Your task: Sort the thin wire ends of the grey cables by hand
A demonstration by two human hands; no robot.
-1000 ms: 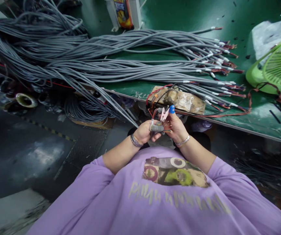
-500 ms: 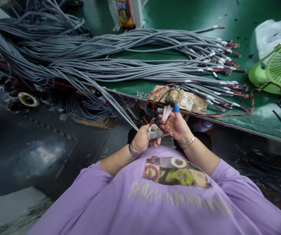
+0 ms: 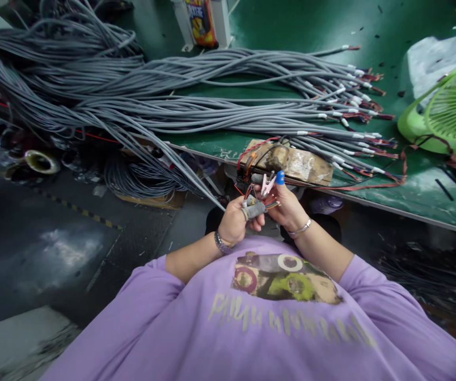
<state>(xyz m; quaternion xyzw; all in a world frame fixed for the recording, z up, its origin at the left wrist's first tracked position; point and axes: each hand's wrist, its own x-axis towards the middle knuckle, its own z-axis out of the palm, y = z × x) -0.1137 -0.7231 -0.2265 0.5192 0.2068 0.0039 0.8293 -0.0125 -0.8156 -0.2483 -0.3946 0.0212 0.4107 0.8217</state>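
Currently, both hands work just off the counter's (image 3: 430, 209) near edge, above the person's lap. The left hand (image 3: 234, 219) is closed around a cable end with coloured wires (image 3: 272, 205); the right hand (image 3: 285, 207) is half-curled beside them, near a pink clip (image 3: 267, 186), though whether it pinches anything I cannot tell. Grey cables (image 3: 228, 119) spread across the counter, some crossing its edge. Beyond them stretches green surface with scattered scraps. Lettering on the packet (image 3: 201, 22) and shirt (image 3: 287, 323) is illegible.
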